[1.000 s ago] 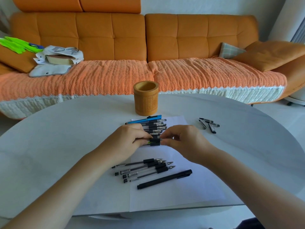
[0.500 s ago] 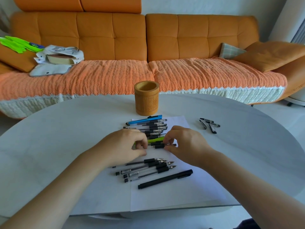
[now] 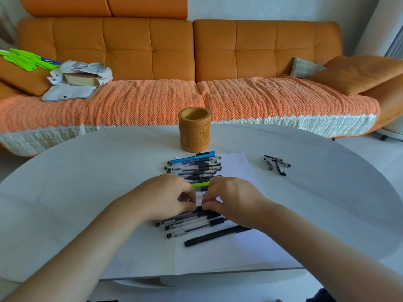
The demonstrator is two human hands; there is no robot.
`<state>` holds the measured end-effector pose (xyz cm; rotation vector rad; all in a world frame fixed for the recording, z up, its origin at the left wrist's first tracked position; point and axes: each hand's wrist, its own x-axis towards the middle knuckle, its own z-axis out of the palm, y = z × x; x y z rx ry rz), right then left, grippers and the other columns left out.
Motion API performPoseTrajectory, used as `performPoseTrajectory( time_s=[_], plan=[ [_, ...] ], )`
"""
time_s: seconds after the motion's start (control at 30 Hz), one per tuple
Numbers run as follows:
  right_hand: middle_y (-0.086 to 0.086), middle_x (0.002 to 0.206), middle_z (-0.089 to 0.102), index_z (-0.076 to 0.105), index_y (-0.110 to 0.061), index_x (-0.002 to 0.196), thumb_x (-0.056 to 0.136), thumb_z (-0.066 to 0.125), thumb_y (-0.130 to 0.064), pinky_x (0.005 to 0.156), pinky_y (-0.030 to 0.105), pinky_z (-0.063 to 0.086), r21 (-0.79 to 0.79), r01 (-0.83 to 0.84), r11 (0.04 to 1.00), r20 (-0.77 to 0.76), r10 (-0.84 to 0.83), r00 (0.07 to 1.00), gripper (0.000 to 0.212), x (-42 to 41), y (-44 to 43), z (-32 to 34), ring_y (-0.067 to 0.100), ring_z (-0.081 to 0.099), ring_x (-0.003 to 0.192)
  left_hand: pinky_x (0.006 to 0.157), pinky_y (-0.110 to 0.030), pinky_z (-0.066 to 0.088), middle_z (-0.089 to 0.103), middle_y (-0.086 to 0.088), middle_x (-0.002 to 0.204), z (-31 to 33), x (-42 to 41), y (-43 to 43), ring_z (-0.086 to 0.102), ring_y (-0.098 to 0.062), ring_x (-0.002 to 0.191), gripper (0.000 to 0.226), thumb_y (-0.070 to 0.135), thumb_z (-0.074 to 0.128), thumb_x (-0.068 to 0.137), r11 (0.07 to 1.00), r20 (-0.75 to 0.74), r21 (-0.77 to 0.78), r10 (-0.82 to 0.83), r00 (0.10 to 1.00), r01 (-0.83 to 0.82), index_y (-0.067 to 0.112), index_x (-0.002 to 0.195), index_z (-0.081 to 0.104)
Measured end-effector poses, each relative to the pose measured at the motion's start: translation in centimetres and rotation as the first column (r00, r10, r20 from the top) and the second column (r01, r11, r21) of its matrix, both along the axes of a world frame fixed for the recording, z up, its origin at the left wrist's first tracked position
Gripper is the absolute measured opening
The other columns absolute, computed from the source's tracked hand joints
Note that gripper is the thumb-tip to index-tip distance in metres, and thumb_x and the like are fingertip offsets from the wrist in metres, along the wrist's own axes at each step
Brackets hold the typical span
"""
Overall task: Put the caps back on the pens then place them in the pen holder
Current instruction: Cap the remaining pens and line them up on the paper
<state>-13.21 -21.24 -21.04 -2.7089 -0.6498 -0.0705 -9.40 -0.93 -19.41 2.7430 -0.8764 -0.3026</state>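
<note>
Pinching one black pen point(image 3: 199, 209), left hand point(image 3: 168, 197) meets right hand point(image 3: 233, 199).

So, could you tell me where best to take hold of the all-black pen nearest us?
Pinch the black pen mid-barrel from above, fingers on its near and far sides: it lies flat on the paper, apart from the other pens.

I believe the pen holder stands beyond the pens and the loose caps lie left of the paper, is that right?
Not quite: the head view shows the loose caps on the table right of the paper, not left. The pen holder does stand beyond the pens.
</note>
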Motion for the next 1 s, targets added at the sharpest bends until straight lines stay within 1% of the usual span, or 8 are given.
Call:
performPoseTrajectory(
  time_s=[0.13,0.27,0.37,0.5,0.57,0.67,0.8,1.0],
  plan=[
    [-0.015,0.096,0.053,0.072,-0.028,0.102,0.094,0.059,-0.039,0.067,0.021,0.036,-0.006,0.021,1.000,0.023,-0.020,1.000,0.018,0.2,-0.3,-0.1,0.004,0.045,0.078,0.073,-0.032,0.053,0.060,0.016,0.087,0.5,-0.2,-0.6,0.058,-0.004,0.081,0.025,0.056,0.065,0.080,0.999,-0.026,0.042,-0.002,1.000,0.003,0.040,0.098,0.068],
    [-0.013,0.097,0.059,0.071,-0.031,0.099,0.091,0.061,-0.042,0.066,0.025,0.043,0.062,0.091,0.994,0.095,-0.096,0.991,0.017,0.7,-1.7,0.2,0.005,0.050,0.073,0.078,-0.034,0.051,0.059,0.016,0.093,1.0,0.1,-1.9,0.056,-0.008,0.088,0.015,0.047,0.063,0.085,1.000,0.088,0.011,0.012,0.996,-0.013,0.037,0.096,0.065],
    [-0.017,0.099,0.059,0.068,-0.035,0.105,0.090,0.061,-0.047,0.064,0.024,0.044,0.140,0.150,0.979,0.128,-0.168,0.977,0.021,1.2,-3.5,0.8,-0.003,0.051,0.066,0.079,-0.035,0.048,0.057,0.013,0.100,1.5,0.6,-2.9,0.054,-0.012,0.092,0.010,0.039,0.058,0.091,0.998,0.172,-0.051,0.034,0.984,-0.026,0.032,0.097,0.062],
    [-0.013,0.103,0.062,0.066,-0.032,0.114,0.094,0.055,-0.045,0.069,0.029,0.051,0.255,0.324,0.911,0.123,-0.363,0.924,0.027,2.2,-6.9,1.3,0.004,0.059,0.077,0.081,-0.037,0.047,0.057,0.008,0.111,1.7,1.2,-4.6,0.055,-0.016,0.095,0.015,0.035,0.047,0.098,0.997,0.181,-0.042,0.065,0.981,-0.058,0.027,0.107,0.056],
    [-0.008,0.109,0.062,0.067,-0.029,0.115,0.095,0.055,-0.036,0.074,0.032,0.052,0.201,0.470,0.859,0.117,-0.498,0.859,0.024,2.9,-9.1,0.8,0.015,0.063,0.090,0.081,-0.039,0.047,0.057,0.006,0.114,1.7,1.5,-5.5,0.055,-0.017,0.095,0.017,0.035,0.042,0.100,0.997,0.160,-0.046,0.070,0.985,-0.063,0.026,0.108,0.054],
    [-0.004,0.119,0.057,0.066,-0.027,0.120,0.096,0.051,-0.035,0.077,0.032,0.047,0.004,0.617,0.787,0.112,-0.613,0.782,0.029,3.4,-11.7,-0.3,0.024,0.062,0.102,0.081,-0.038,0.046,0.054,0.006,0.114,1.3,1.6,-6.9,0.054,-0.017,0.094,0.016,0.033,0.040,0.101,0.997,0.114,-0.070,0.048,0.992,-0.040,0.024,0.107,0.052],
    [0.001,0.119,0.054,0.067,-0.022,0.117,0.097,0.049,-0.038,0.073,0.032,0.046,-0.085,0.656,0.750,0.108,-0.648,0.754,0.031,3.7,-12.4,-0.9,0.029,0.062,0.098,0.081,-0.041,0.048,0.052,0.009,0.102,0.6,1.8,-8.2,0.053,-0.015,0.087,0.011,0.031,0.041,0.101,0.995,0.111,-0.099,0.015,0.994,-0.004,0.025,0.100,0.050],
    [-0.001,0.111,0.058,0.071,-0.025,0.103,0.096,0.052,-0.035,0.071,0.031,0.048,-0.086,0.630,0.772,0.155,-0.614,0.774,0.023,3.9,-11.8,-1.0,0.026,0.063,0.092,0.072,-0.032,0.045,0.050,0.013,0.098,0.0,1.7,-8.4,0.052,-0.010,0.083,0.009,0.031,0.041,0.101,0.992,0.143,-0.128,0.003,0.990,0.015,0.027,0.097,0.049]
  ],
)
